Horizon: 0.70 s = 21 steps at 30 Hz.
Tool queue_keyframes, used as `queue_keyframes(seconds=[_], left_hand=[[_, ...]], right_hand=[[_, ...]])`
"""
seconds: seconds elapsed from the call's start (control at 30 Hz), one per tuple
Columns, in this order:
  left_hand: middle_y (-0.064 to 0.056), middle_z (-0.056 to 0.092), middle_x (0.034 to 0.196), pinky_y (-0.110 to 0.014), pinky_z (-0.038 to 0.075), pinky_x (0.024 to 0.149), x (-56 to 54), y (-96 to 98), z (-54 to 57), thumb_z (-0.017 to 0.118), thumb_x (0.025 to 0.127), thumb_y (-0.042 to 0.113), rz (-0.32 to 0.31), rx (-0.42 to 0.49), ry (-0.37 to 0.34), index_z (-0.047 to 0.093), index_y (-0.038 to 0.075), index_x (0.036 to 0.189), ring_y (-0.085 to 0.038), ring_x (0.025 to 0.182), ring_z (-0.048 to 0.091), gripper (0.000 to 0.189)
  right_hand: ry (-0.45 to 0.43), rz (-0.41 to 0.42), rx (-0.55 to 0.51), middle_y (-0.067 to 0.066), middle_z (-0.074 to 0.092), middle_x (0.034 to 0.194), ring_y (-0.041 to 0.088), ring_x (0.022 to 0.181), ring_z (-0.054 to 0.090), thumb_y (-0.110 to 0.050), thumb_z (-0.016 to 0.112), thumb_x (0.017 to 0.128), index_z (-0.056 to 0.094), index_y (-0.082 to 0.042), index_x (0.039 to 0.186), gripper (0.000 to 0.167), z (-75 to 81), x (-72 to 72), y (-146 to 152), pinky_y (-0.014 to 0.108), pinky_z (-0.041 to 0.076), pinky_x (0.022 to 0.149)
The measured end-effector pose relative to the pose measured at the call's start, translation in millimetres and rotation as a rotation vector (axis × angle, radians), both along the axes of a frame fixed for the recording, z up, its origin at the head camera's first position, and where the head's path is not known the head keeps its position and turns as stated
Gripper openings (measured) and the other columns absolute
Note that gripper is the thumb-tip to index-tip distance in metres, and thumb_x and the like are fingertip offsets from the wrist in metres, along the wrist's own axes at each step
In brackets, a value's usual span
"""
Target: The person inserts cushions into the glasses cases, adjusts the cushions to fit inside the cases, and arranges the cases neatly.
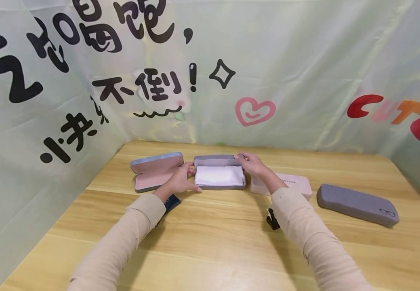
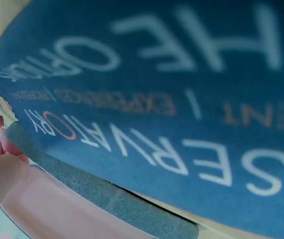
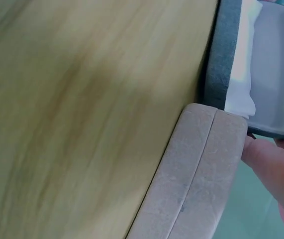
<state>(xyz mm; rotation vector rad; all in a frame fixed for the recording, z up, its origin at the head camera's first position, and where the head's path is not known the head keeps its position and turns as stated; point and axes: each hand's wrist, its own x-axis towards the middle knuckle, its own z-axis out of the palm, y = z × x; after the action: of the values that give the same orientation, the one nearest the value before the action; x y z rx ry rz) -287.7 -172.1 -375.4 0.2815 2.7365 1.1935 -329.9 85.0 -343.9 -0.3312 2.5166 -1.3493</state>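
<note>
A grey glasses case (image 1: 219,187) stands open in the middle of the table, its lid raised at the back. A folded white cloth (image 1: 219,176) lies inside it, also seen in the right wrist view. My left hand (image 1: 179,180) holds the case's left end, thumb at the front corner and fingers further back. With my right hand (image 1: 254,165) I pinch the right end of the raised lid (image 3: 273,69). Just left of my left hand, an open blue glasses case (image 1: 155,176) shows its pink lining.
A closed pale pink case (image 1: 299,184) sits partly behind my right forearm. Further right lies a closed grey-purple case (image 1: 357,204). A dark blue lettered cloth (image 2: 146,109) lies under my left wrist; a small black object (image 1: 273,220) is by the right sleeve. Printed curtains surround the table.
</note>
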Motion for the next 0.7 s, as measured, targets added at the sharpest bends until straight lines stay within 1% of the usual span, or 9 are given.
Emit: queue_keyframes(seconds=[0.1, 0.2, 0.27, 0.37, 0.4, 0.53, 0.6, 0.7], left_hand=[[-0.019, 0.047, 0.133, -0.045, 0.036, 0.104, 0.1, 0.8, -0.2, 0.079, 0.072, 0.014, 0.0, 0.0, 0.006, 0.022, 0.003, 0.144, -0.035, 0.128, 0.041, 0.092], [-0.019, 0.048, 0.133, -0.044, 0.036, 0.104, 0.6, 0.8, -0.9, 0.079, 0.072, 0.013, 0.004, -0.007, 0.018, 0.023, 0.003, 0.144, -0.034, 0.127, 0.042, 0.091], [-0.019, 0.049, 0.132, -0.044, 0.036, 0.104, 0.5, 1.4, -1.1, 0.079, 0.073, 0.013, 0.003, -0.008, 0.027, 0.023, 0.002, 0.143, -0.034, 0.126, 0.043, 0.09], [-0.019, 0.049, 0.132, -0.044, 0.036, 0.104, 0.4, 1.7, -1.2, 0.078, 0.073, 0.013, -0.001, -0.012, 0.029, 0.023, 0.002, 0.143, -0.033, 0.125, 0.043, 0.09], [-0.019, 0.049, 0.132, -0.044, 0.036, 0.103, 0.5, 1.7, -1.2, 0.078, 0.074, 0.013, -0.003, -0.012, 0.029, 0.022, 0.002, 0.143, -0.033, 0.125, 0.044, 0.09], [-0.019, 0.049, 0.131, -0.044, 0.037, 0.102, 0.4, 1.1, -1.1, 0.078, 0.074, 0.015, -0.011, -0.032, 0.037, 0.02, 0.002, 0.145, -0.033, 0.123, 0.044, 0.092], [-0.018, 0.05, 0.131, -0.044, 0.037, 0.102, -0.1, 0.3, -1.6, 0.078, 0.074, 0.016, -0.018, -0.043, 0.044, 0.018, 0.002, 0.145, -0.033, 0.123, 0.045, 0.093], [-0.019, 0.05, 0.131, -0.045, 0.037, 0.102, -1.0, -0.5, -1.8, 0.078, 0.074, 0.015, -0.027, -0.039, 0.048, 0.017, 0.003, 0.146, -0.033, 0.121, 0.045, 0.094]], right_hand=[[-0.045, -0.002, -0.061, 0.023, 0.036, 0.142, 0.034, 0.126, 0.039, -0.031, 0.038, 0.1, 0.036, -0.001, 0.14, 0.049, -1.1, -0.3, 1, 0.046, 0.039, 0.103], [-0.056, 0.005, -0.08, 0.022, 0.033, 0.145, 0.035, 0.128, 0.038, -0.032, 0.04, 0.099, 0.036, -0.001, 0.14, 0.051, -2.1, -0.3, 3, 0.045, 0.038, 0.103], [-0.056, 0.007, -0.086, 0.023, 0.036, 0.141, 0.034, 0.124, 0.04, -0.033, 0.041, 0.099, 0.038, -0.001, 0.139, 0.052, -2.8, -0.7, 4, 0.045, 0.039, 0.103], [-0.056, 0.025, -0.092, 0.022, 0.038, 0.139, 0.033, 0.123, 0.041, -0.033, 0.043, 0.099, 0.04, 0.0, 0.138, 0.051, -3.0, -0.9, 5, 0.044, 0.039, 0.103], [-0.059, 0.034, -0.099, 0.022, 0.038, 0.139, 0.033, 0.124, 0.04, -0.032, 0.043, 0.098, 0.04, 0.0, 0.137, 0.051, -2.8, -0.9, 5, 0.045, 0.038, 0.103], [-0.05, 0.122, -0.076, 0.026, 0.032, 0.144, 0.038, 0.131, 0.035, -0.03, 0.039, 0.1, 0.036, 0.004, 0.138, 0.051, -0.4, -0.6, 9, 0.047, 0.037, 0.104], [-0.043, 0.155, -0.055, 0.026, 0.031, 0.145, 0.038, 0.129, 0.037, -0.029, 0.038, 0.1, 0.036, 0.004, 0.139, 0.051, 1.3, -0.7, 10, 0.047, 0.039, 0.102], [-0.036, 0.174, -0.029, 0.025, 0.035, 0.143, 0.033, 0.117, 0.045, -0.028, 0.04, 0.1, 0.038, 0.003, 0.138, 0.049, 4.5, -0.9, 11, 0.046, 0.042, 0.099]])
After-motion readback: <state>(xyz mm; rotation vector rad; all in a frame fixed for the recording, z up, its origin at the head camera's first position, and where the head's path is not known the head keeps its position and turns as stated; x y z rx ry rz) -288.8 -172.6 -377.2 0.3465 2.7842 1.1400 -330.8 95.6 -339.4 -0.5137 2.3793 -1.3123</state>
